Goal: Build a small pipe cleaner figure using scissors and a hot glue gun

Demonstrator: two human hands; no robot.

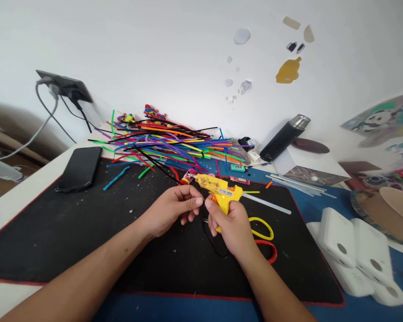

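My left hand [176, 208] is closed, thumb and index finger pinched on something thin and dark. My right hand [230, 223] is closed beside it, its thumb and finger meeting the same small spot. What they pinch is too small to name. Just beyond my hands lies a yellow glue gun [218, 185] with a clear glue stick [268, 204] in its back end. Scissors with one yellow handle [268, 229] and one red handle [272, 252] rest on the mat, partly under my right hand. A thin black strand [210, 241] hangs or lies below my fingers.
Many coloured pipe cleaners [174, 145] are heaped along the wall. A phone [81, 167] lies at the left of the black mat [70, 228]. To the right are a black flask [284, 137], loose glue sticks [300, 184] and white devices [359, 255]. A green lighter [237, 168] lies behind the glue gun.
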